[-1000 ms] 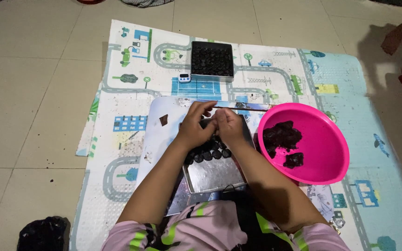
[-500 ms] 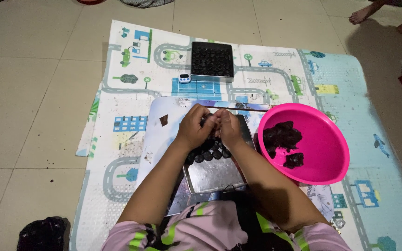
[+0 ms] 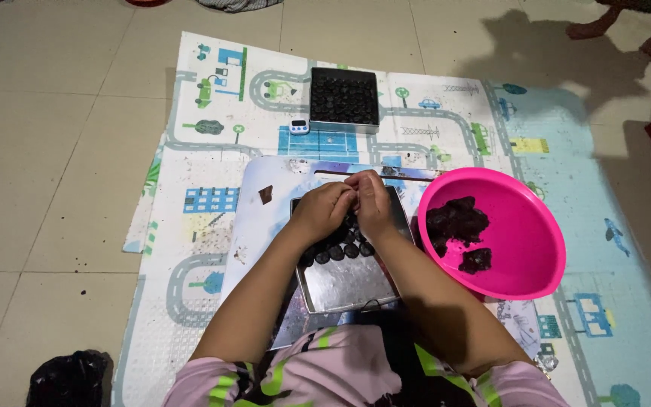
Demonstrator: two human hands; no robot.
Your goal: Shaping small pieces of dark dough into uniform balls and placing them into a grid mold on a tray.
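My left hand and my right hand meet fingertip to fingertip over the far end of a shiny metal tray. Their fingers are pinched together on a small piece of dark dough, mostly hidden between them. A row of small dark dough balls lies in the tray just under my wrists. To the right stands a pink bowl with lumps of dark dough inside.
A second square tray filled with dark balls sits at the far side of the road-pattern play mat, with a small white timer beside it. A black bag lies at the bottom left. Another person's feet are at the top right.
My hands have stayed together over the tray, with only small finger movement. The other person's feet at the top right have shifted.
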